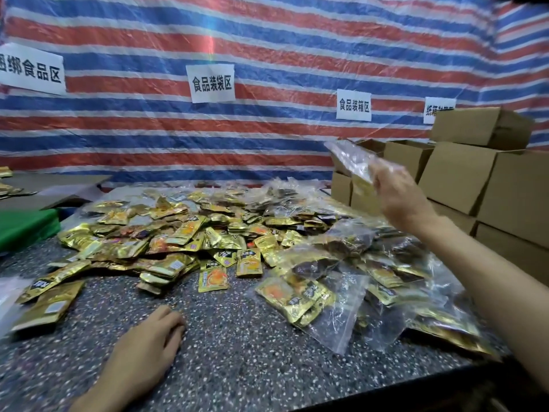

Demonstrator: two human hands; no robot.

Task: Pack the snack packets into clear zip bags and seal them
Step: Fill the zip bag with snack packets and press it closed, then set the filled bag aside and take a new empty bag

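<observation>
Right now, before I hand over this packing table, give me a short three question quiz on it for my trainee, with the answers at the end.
1. True or false: the left hand grips a snack packet.
2. What does the right hand hold up? A: a clear zip bag. B: a roll of tape. C: a pair of scissors.
3. On which side of the loose gold packets do the filled zip bags lie?
Key: 1 false, it rests on the table holding nothing. 2 A. 3 The person's right.
</observation>
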